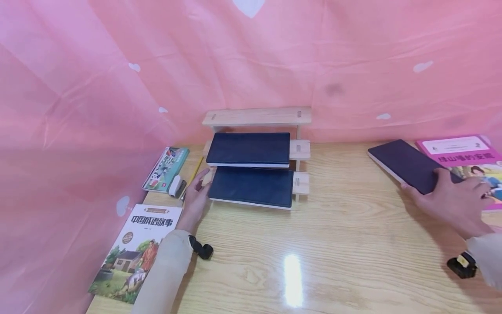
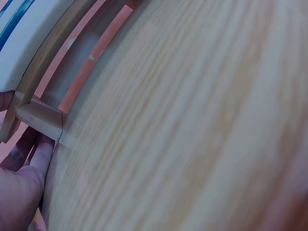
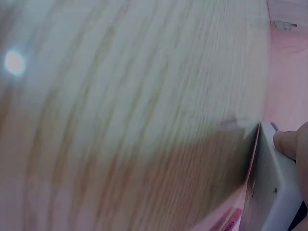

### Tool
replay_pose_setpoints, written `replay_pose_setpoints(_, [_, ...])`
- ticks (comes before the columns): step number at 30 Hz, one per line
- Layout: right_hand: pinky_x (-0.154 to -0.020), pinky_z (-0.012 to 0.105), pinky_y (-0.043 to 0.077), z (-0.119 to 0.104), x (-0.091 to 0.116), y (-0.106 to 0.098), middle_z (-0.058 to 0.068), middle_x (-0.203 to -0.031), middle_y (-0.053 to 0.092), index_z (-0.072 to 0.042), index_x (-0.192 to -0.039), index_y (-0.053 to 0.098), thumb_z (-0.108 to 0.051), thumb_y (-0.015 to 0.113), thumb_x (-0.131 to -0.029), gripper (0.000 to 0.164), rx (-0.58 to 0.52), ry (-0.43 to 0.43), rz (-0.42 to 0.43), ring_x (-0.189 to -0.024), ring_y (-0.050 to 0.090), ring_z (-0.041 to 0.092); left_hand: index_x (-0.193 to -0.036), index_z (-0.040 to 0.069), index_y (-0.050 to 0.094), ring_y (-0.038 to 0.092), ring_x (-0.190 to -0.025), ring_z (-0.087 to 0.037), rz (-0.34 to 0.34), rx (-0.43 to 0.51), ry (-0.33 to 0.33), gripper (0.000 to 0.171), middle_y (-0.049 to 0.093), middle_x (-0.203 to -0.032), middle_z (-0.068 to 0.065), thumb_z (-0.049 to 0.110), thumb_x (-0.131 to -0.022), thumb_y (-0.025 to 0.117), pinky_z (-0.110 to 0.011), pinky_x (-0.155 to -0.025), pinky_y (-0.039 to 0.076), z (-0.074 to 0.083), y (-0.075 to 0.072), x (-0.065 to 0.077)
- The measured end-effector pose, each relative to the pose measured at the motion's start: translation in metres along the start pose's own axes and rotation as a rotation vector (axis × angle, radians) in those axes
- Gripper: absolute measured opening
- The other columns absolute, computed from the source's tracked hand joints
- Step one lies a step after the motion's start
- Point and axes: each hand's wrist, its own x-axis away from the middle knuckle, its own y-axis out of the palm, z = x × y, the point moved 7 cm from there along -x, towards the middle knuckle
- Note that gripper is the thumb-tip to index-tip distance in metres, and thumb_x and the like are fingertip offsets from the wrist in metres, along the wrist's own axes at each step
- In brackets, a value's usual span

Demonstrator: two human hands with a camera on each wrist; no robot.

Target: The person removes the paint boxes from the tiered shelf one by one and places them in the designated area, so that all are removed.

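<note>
A small tiered wooden rack [image 1: 256, 116] stands near the pink curtain. On its lower two tiers rest two flat dark blue boxes with white sides, the upper one [image 1: 248, 148] and the lower one [image 1: 251, 187]. My left hand [image 1: 195, 199] grips the rack's left end; the left wrist view shows the thumb by the shelf board [image 2: 34, 67] and the fingers below it. At the right, my right hand [image 1: 456, 198] holds a third such box [image 1: 408, 163], tilted and overlapping a pink book in the head view. The right wrist view shows the thumb against its white side [image 3: 274, 183].
The pink picture book [image 1: 456, 146] lies at the far right. Along the left edge are a white illustrated book [image 1: 129, 261], a teal box [image 1: 166, 170], a white-and-grey eraser-like item [image 1: 176, 186] and a yellow pencil [image 1: 196, 169]. Pink curtain [image 1: 274, 65] borders the wooden table [image 1: 333, 235].
</note>
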Motion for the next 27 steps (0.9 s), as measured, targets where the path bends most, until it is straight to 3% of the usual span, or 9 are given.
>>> replay_pose_setpoints(9, [-0.072, 0.080, 0.011, -0.006, -0.004, 0.006, 0.061, -0.112, -0.004, 0.015, -0.127, 0.008, -0.076, 0.039, -0.073, 0.110, 0.036, 0.009, -0.074, -0.102, 0.000, 0.075, -0.126, 0.024, 0.053, 0.026, -0.131, -0.019, -0.014, 0.015, -0.004, 0.041, 0.036, -0.141, 0.002, 0.008, -0.088, 0.055, -0.032, -0.105, 0.029, 0.000, 0.000, -0.002])
replay_pose_setpoints(15, [-0.074, 0.082, 0.007, -0.006, -0.005, 0.016, 0.060, -0.114, -0.010, 0.012, -0.129, 0.003, -0.081, 0.033, -0.070, 0.114, 0.061, 0.072, -0.161, -0.104, -0.005, 0.075, -0.126, 0.026, 0.052, 0.024, -0.132, -0.019, -0.012, 0.009, -0.017, 0.042, 0.034, -0.142, 0.000, 0.008, -0.089, 0.054, -0.033, -0.105, 0.028, -0.001, 0.000, -0.001])
replay_pose_setpoints(19, [-0.073, 0.082, 0.009, -0.004, -0.006, 0.020, 0.060, -0.112, -0.006, 0.011, -0.125, 0.006, -0.082, 0.033, -0.069, 0.112, 0.057, 0.088, -0.153, -0.103, 0.000, 0.074, -0.126, 0.030, 0.051, 0.024, -0.133, -0.019, -0.013, -0.013, -0.031, 0.041, 0.033, -0.143, 0.002, 0.012, -0.089, 0.054, -0.033, -0.106, 0.027, -0.003, 0.000, 0.000])
replay_pose_setpoints(27, [-0.074, 0.082, 0.006, -0.001, -0.008, 0.029, 0.060, -0.111, -0.003, 0.009, -0.130, 0.005, -0.083, 0.030, -0.067, 0.114, 0.066, 0.090, -0.130, -0.104, -0.002, 0.073, -0.127, 0.025, 0.051, 0.027, -0.130, -0.016, -0.039, 0.012, -0.020, 0.040, 0.035, -0.141, 0.005, 0.011, -0.090, 0.054, -0.032, -0.103, 0.032, 0.001, 0.001, 0.001])
